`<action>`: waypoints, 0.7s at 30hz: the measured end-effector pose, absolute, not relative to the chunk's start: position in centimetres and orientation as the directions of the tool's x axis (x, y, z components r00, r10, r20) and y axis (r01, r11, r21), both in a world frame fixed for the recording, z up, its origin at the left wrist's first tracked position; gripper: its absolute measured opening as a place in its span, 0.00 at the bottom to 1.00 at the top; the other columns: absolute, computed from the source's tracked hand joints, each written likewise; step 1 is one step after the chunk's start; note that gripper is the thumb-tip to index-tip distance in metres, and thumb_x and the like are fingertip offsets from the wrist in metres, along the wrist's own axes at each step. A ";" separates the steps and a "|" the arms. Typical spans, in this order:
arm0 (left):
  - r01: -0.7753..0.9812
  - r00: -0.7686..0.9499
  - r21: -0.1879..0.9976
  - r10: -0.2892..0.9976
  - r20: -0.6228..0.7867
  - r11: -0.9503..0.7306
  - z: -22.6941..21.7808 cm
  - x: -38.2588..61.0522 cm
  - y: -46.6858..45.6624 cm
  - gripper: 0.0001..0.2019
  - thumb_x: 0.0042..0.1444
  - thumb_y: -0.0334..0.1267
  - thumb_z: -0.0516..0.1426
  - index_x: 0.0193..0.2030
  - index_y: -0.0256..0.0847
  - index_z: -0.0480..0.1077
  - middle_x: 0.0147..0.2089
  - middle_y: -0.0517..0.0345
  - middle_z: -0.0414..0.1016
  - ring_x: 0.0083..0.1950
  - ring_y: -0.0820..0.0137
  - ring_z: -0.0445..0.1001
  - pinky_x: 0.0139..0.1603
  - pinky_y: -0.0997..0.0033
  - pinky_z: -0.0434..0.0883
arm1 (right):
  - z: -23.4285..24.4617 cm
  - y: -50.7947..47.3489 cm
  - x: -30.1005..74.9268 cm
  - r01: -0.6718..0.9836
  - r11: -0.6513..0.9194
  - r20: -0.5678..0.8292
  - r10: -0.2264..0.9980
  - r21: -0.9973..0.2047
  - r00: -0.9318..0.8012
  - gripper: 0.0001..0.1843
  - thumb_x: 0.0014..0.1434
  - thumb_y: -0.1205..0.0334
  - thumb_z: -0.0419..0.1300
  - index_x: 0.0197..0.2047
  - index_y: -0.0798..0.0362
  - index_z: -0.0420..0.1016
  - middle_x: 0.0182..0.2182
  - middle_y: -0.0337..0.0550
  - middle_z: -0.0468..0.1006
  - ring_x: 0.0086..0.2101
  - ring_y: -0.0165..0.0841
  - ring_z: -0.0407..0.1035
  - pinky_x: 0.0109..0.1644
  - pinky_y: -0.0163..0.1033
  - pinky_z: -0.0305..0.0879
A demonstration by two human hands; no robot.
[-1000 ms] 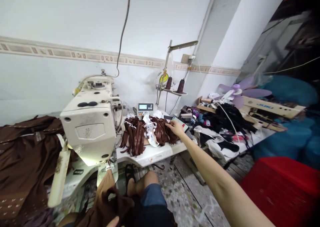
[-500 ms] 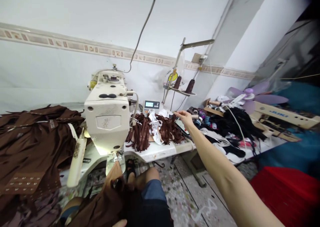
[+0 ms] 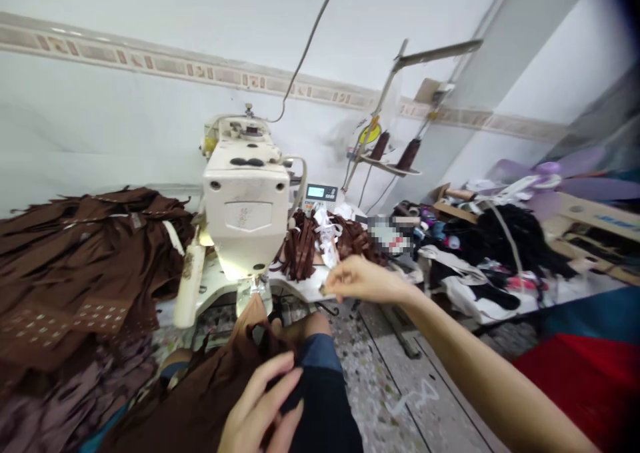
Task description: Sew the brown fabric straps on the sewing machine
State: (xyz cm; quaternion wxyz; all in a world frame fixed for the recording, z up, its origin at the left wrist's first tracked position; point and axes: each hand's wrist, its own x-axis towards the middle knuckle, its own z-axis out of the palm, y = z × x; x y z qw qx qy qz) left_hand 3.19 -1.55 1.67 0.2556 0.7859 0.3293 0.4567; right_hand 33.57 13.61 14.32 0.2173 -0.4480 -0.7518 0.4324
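While the person sat at the sewing machine (image 3: 245, 200), the left hand (image 3: 260, 403) was low in front of the body, with its fingers (image 3: 275, 373) curved against a brown garment (image 3: 200, 393) that lay over the lap; one cannot tell if this grip was really closed on the cloth. The right hand (image 3: 365, 280) reached forward, just above the edge of the white surface (image 3: 300, 288). Its fingertips (image 3: 333, 286) were brought close together, but it was not possible to tell if this grip had hold of something small. Beyond this hand lay bundled brown straps (image 3: 300, 246) with white trim pieces (image 3: 325, 236) among them. A large pile of brown cloth (image 3: 85, 253) was at the left of the machine. Two thread cones (image 3: 395, 153) stood on a stand behind, near a digital control box (image 3: 321, 193).
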 end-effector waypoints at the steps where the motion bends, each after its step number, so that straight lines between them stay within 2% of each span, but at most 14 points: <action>1: 0.256 0.352 0.764 0.793 0.497 -0.592 2.1 3.8 -1.6 0.28 0.72 0.32 0.59 0.76 0.51 0.64 0.73 0.40 0.72 0.44 0.70 0.86 0.43 0.78 0.84 | 13.8 11.7 31.6 0.488 0.280 -0.100 0.780 -0.827 -0.618 0.09 0.63 0.56 0.69 0.34 0.50 0.89 0.25 0.39 0.84 0.25 0.34 0.74 0.31 0.35 0.66; 3: 0.212 0.332 0.876 0.875 0.353 -0.434 2.4 5.1 -1.9 0.34 0.71 0.36 0.61 0.80 0.52 0.56 0.79 0.36 0.62 0.36 0.73 0.83 0.44 0.71 0.85 | 12.8 8.4 28.4 0.465 0.378 -0.143 0.632 -0.801 -0.761 0.08 0.65 0.62 0.67 0.36 0.48 0.90 0.24 0.36 0.83 0.24 0.31 0.73 0.31 0.34 0.64; 4: 0.175 0.350 0.923 0.898 0.266 -0.342 2.4 5.6 -2.1 0.37 0.69 0.38 0.63 0.81 0.49 0.55 0.77 0.34 0.65 0.36 0.72 0.82 0.43 0.69 0.85 | 12.4 7.2 27.3 0.445 0.431 -0.140 0.577 -0.785 -0.805 0.08 0.64 0.65 0.68 0.35 0.46 0.90 0.23 0.35 0.83 0.24 0.30 0.72 0.31 0.34 0.62; 5: 0.135 0.370 0.966 0.915 0.158 -0.222 2.3 6.1 -2.3 0.39 0.67 0.40 0.65 0.81 0.46 0.55 0.70 0.36 0.74 0.36 0.71 0.82 0.39 0.71 0.83 | 11.9 6.4 26.5 0.420 0.460 -0.130 0.539 -0.782 -0.832 0.09 0.62 0.67 0.69 0.35 0.46 0.91 0.23 0.34 0.83 0.23 0.30 0.71 0.31 0.34 0.60; 6: 0.107 0.402 0.989 0.914 0.049 -0.100 2.2 6.3 -2.6 0.37 0.66 0.40 0.65 0.79 0.43 0.60 0.60 0.40 0.82 0.35 0.70 0.81 0.37 0.72 0.81 | 11.4 6.0 26.1 0.398 0.476 -0.117 0.516 -0.784 -0.849 0.09 0.60 0.69 0.70 0.35 0.45 0.91 0.24 0.34 0.83 0.23 0.29 0.71 0.30 0.34 0.59; 8: 0.100 0.429 0.992 0.896 -0.117 0.082 1.9 6.2 -3.1 0.23 0.66 0.42 0.65 0.65 0.38 0.75 0.41 0.52 0.84 0.34 0.70 0.79 0.35 0.75 0.75 | 10.6 6.4 26.0 0.368 0.446 -0.113 0.501 -0.816 -0.858 0.09 0.58 0.69 0.72 0.36 0.45 0.91 0.25 0.34 0.84 0.24 0.30 0.72 0.30 0.34 0.60; 9: 0.128 0.416 0.985 0.895 -0.159 0.116 1.9 6.0 -3.3 0.14 0.68 0.43 0.64 0.54 0.37 0.80 0.35 0.56 0.82 0.33 0.71 0.77 0.35 0.76 0.73 | 10.3 7.0 26.3 0.361 0.405 -0.127 0.500 -0.840 -0.856 0.06 0.58 0.67 0.73 0.36 0.45 0.92 0.25 0.35 0.84 0.24 0.30 0.73 0.30 0.33 0.60; 10: 0.168 0.386 0.979 0.907 -0.170 0.113 1.9 5.6 -3.5 0.12 0.69 0.44 0.62 0.44 0.37 0.82 0.30 0.59 0.79 0.31 0.72 0.76 0.34 0.76 0.70 | 10.0 7.7 26.6 0.359 0.348 -0.150 0.505 -0.866 -0.850 0.03 0.58 0.64 0.74 0.36 0.46 0.91 0.25 0.35 0.84 0.24 0.30 0.73 0.29 0.33 0.61; 11: 0.210 0.347 0.974 0.925 -0.155 0.084 1.9 5.2 -3.7 0.16 0.71 0.46 0.60 0.36 0.37 0.81 0.27 0.60 0.76 0.29 0.73 0.73 0.33 0.76 0.68 | 9.8 8.4 27.0 0.359 0.275 -0.177 0.518 -0.892 -0.837 0.03 0.57 0.60 0.75 0.35 0.48 0.91 0.24 0.36 0.83 0.23 0.30 0.72 0.28 0.33 0.61; 12: 0.248 0.312 0.968 0.942 -0.120 0.042 1.9 4.8 -3.8 0.19 0.73 0.46 0.58 0.33 0.38 0.80 0.24 0.61 0.73 0.27 0.74 0.71 0.32 0.76 0.66 | 9.7 9.0 27.2 0.358 0.191 -0.205 0.545 -0.914 -0.813 0.06 0.57 0.56 0.76 0.34 0.49 0.90 0.23 0.36 0.82 0.22 0.30 0.71 0.27 0.33 0.60; 14: 0.299 0.266 0.952 0.964 -0.018 -0.065 2.0 4.1 -3.9 0.21 0.75 0.47 0.55 0.33 0.40 0.78 0.23 0.62 0.72 0.25 0.74 0.70 0.29 0.75 0.65 | 9.7 9.8 27.4 0.339 0.021 -0.253 0.623 -0.941 -0.740 0.12 0.55 0.51 0.77 0.33 0.51 0.88 0.23 0.37 0.81 0.21 0.30 0.68 0.25 0.33 0.59; 16: 0.350 0.256 0.914 0.960 0.117 -0.205 2.2 3.6 -3.8 0.21 0.76 0.45 0.54 0.32 0.41 0.77 0.25 0.60 0.73 0.26 0.73 0.72 0.30 0.74 0.66 | 9.5 10.0 27.2 0.298 -0.077 -0.263 0.707 -0.951 -0.657 0.17 0.57 0.46 0.75 0.32 0.52 0.86 0.25 0.39 0.82 0.20 0.29 0.67 0.25 0.33 0.59; 19: 0.457 0.310 0.782 0.900 0.306 -0.424 2.8 3.0 -3.1 0.20 0.77 0.39 0.53 0.31 0.42 0.75 0.27 0.58 0.75 0.31 0.69 0.74 0.33 0.71 0.68 | 8.8 9.7 26.4 0.257 -0.047 -0.188 0.808 -0.965 -0.558 0.23 0.62 0.41 0.71 0.32 0.54 0.86 0.23 0.40 0.79 0.21 0.28 0.65 0.27 0.34 0.58; 21: 0.504 0.357 0.687 0.850 0.387 -0.524 3.4 2.7 -2.5 0.15 0.76 0.37 0.55 0.36 0.42 0.77 0.30 0.57 0.77 0.33 0.68 0.74 0.34 0.70 0.69 | 8.1 9.4 26.1 0.240 -0.029 -0.147 0.861 -0.970 -0.488 0.24 0.61 0.39 0.72 0.33 0.54 0.86 0.20 0.37 0.76 0.21 0.27 0.63 0.27 0.34 0.57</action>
